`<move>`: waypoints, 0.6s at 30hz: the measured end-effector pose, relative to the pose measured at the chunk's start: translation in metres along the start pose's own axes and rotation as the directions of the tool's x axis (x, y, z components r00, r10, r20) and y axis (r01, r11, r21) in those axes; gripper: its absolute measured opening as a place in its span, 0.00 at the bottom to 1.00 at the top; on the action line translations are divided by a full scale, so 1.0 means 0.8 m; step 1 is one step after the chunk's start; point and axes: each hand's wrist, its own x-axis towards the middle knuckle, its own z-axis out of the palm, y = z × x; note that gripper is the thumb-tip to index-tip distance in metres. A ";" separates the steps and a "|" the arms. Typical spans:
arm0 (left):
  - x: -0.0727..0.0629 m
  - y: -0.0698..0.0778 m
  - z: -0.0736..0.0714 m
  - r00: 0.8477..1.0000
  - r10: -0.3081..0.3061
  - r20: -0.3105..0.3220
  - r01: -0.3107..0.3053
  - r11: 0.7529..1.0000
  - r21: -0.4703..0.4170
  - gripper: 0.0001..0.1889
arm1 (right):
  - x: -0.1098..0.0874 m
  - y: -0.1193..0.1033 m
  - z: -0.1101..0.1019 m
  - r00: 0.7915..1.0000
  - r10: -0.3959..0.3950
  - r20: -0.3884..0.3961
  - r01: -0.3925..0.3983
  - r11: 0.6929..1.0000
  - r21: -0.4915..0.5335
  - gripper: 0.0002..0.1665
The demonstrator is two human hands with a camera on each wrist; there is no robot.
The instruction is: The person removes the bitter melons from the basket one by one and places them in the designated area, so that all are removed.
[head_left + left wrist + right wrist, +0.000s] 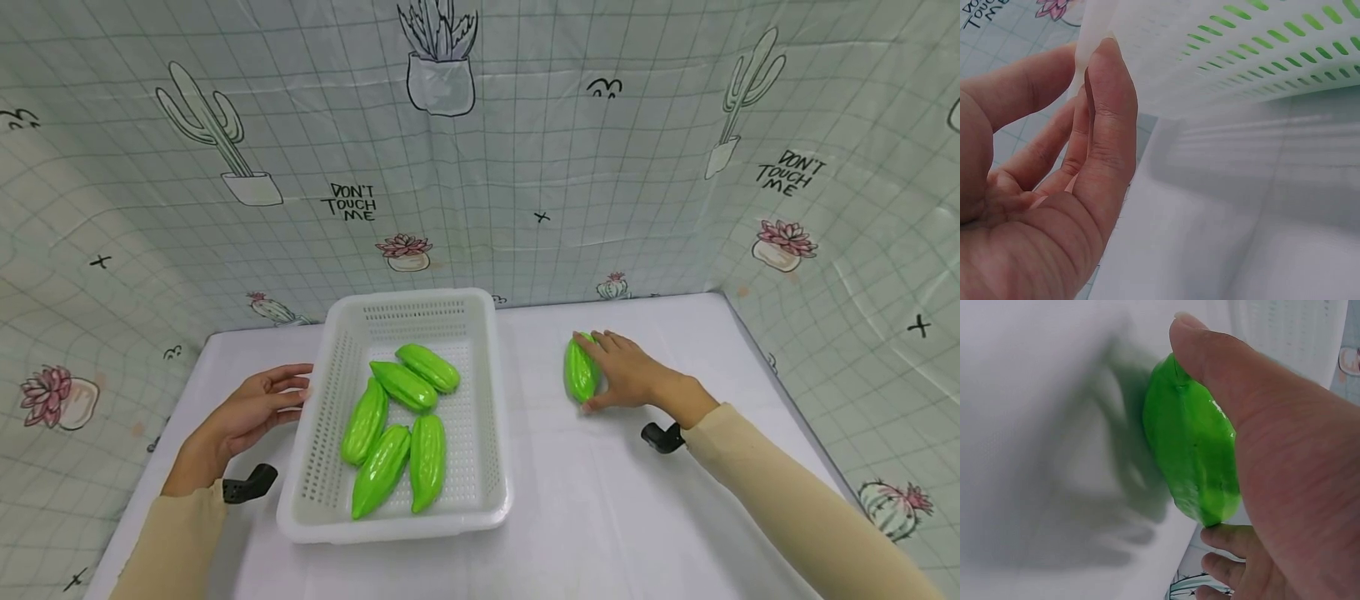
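Note:
My right hand (pixel 626 371) grips a shiny green ridged bitter melon (pixel 581 368) lengthwise, right of the basket. In the right wrist view the thumb lies at one end of this melon (pixel 1191 444) and a fingertip touches the other end. My left hand (pixel 258 408) is at the left side of a white plastic basket (pixel 498 417), its fairly straight fingertips touching the rim. The left wrist view has the fingers (pixel 1110 125) against the basket's edge. Several similar green melons (pixel 427 462) lie inside the basket, mostly toward its left and middle.
A white cloth (pixel 585 517) covers the table. Behind and at both sides hangs a grid-patterned curtain (pixel 495 167) with cactus drawings. The basket has perforated walls and stands left of the middle. Each wrist wears a small black camera (pixel 662 437).

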 end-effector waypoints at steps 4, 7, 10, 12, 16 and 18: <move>0.000 0.001 0.001 1.000 -0.001 -0.002 0.001 1.000 0.011 0.36 | -0.001 0.001 -0.001 1.000 -0.003 0.007 0.003 1.000 -0.001 0.70; 0.001 0.000 0.001 1.000 0.000 -0.002 0.000 1.000 0.017 0.36 | -0.003 0.002 -0.002 1.000 -0.003 0.015 0.003 1.000 0.001 0.70; 0.002 -0.001 0.001 1.000 0.001 -0.001 -0.001 1.000 0.018 0.35 | -0.005 0.003 -0.002 1.000 0.001 0.025 -0.001 1.000 0.007 0.71; 0.002 -0.003 0.000 1.000 0.003 -0.001 -0.003 1.000 0.019 0.35 | -0.005 0.003 -0.003 0.999 0.006 0.031 -0.006 1.000 0.016 0.70; 0.001 -0.004 -0.001 1.000 0.005 0.000 -0.005 1.000 0.012 0.34 | -0.004 0.006 -0.003 0.999 0.015 0.037 -0.016 0.999 0.031 0.70; 0.001 -0.004 -0.002 1.000 0.008 0.000 -0.008 1.000 0.013 0.34 | -0.002 0.008 -0.004 0.999 0.016 0.037 -0.017 0.999 0.035 0.70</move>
